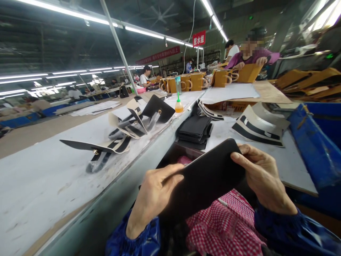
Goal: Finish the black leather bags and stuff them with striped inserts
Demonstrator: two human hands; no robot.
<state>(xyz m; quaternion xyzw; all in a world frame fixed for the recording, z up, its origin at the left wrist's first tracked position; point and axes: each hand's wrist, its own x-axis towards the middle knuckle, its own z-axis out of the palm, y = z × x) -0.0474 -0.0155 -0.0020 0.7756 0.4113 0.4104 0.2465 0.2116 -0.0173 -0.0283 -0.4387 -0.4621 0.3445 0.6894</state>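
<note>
A black flat panel with rounded corners (205, 177), leather-like, is held tilted above my lap. My left hand (154, 195) pinches its upper edge near the left end, thumb on the near face. At the upper right corner my right hand (259, 174) grips it, thumb in front and fingers behind. Just beyond the panel lies a stack of black flat pieces (194, 129). On the white-covered bench to the left rest black and cream pieces with gold-coloured clasps (144, 117) and another such piece (98, 145).
A small bottle of amber liquid with a green tip (179, 106) stands by the bench edge. Curved cream and black pieces (259, 124) lie at right, beside a blue bin (306, 142). Farther back, a person in purple (246, 53) handles a tan bag (249, 73) near several others.
</note>
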